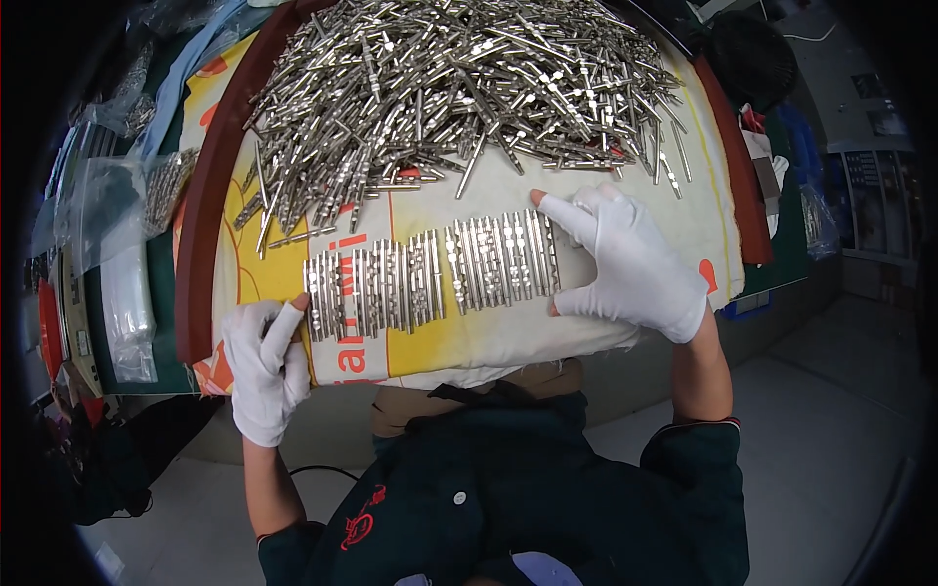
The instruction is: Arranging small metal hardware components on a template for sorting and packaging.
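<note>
A row of slim metal rods with shiny banded sections lies side by side on a printed cloth, a narrow gap splitting it into two groups. At its left end is my left hand, in a white glove; one bare fingertip reaches the outermost rod while the other fingers bend loosely. My right hand, also gloved in white, spreads thumb and index finger around the right group's outer end, their bare tips near the last rod. Neither hand lifts a rod. Beyond the row rises a large heap of similar rods.
Dark red raised edges border the cloth left and right. Clear plastic bags and a bundle of rods lie outside the left edge. Several loose rods stray from the heap toward the right edge.
</note>
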The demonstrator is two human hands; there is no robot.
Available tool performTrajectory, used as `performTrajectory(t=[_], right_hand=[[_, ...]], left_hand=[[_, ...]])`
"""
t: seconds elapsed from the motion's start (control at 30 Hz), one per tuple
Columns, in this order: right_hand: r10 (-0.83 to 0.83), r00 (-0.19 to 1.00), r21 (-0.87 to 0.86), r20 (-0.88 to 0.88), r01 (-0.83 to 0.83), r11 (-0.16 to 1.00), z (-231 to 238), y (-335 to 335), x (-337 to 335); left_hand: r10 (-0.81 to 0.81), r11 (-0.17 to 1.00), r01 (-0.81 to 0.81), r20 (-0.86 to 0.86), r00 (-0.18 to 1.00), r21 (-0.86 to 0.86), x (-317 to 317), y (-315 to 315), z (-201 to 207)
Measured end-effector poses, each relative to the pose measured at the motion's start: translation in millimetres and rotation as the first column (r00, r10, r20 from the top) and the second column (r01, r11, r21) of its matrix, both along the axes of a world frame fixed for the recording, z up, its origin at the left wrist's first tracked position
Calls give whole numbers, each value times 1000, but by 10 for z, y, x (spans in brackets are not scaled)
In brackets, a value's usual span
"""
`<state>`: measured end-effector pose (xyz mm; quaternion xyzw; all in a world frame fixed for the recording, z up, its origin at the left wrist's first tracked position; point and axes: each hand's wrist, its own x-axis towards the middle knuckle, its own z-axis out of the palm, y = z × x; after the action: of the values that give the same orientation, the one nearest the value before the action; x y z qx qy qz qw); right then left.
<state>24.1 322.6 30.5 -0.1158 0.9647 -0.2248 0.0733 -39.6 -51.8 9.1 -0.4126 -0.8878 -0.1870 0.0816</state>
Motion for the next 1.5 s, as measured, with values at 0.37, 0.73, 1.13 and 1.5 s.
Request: performTrajectory(t=[0.37, 0.73, 1.13, 1.5], right_hand=[[-31, 995, 11, -95, 32, 999, -57, -30, 15], [-82, 986, -56, -146, 74, 996, -104, -44, 45], [-124, 978, -191, -168, 91, 977, -145, -29, 69], [-162, 976, -171, -144, 137, 976, -99, -46, 88]], left_hand=[[-4, 1000, 4, -8, 1000, 11, -10, 4, -23], [13, 1000, -13, 0, 1000, -5, 2, -2, 22], [14, 1000, -14, 0, 1000, 13, 6, 7, -8], [26, 1000, -26, 13, 1000, 16, 18, 7, 15]])
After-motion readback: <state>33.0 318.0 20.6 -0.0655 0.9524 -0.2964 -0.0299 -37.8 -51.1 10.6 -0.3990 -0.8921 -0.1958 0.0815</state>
